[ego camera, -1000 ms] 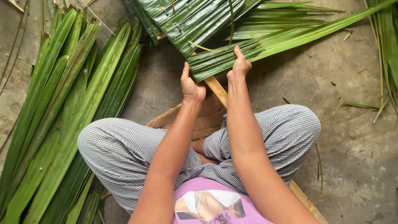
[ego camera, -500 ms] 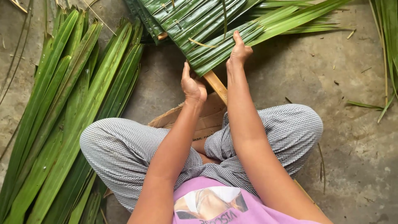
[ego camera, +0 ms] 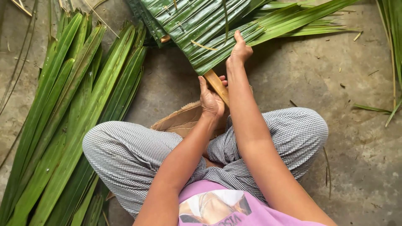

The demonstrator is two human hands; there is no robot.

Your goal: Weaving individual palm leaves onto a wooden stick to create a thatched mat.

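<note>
Left hand closed around a flat wooden slat, gripping it just below the point where the slat runs in under the leaf panel. Fingers wrap the slat from the left; thumb side faces up toward the leaves.

Right hand higher up, pressed on the near edge of the panel of folded palm leaves. Fingers pinch the outermost green leaf strip at its fold; thumb points up along it. Loose end of that strip runs off to the upper right across the floor.

The panel lies at top centre, tilted, its leaves folded side by side over the slat and overlapping like shingles. Thin pale slivers are stuck through the leaves here and there. More long leaf tips fan out from it to the right.

Person sits cross-legged in checked trousers and a pink top, forearms stretched forward between the knees. A piece of brown cardboard shows under the legs, just below the left hand.

To the person's left, a thick bundle of long loose palm leaves lies lengthwise on the bare concrete floor. A few stray leaves lie at the far right edge, well apart from the hands.
</note>
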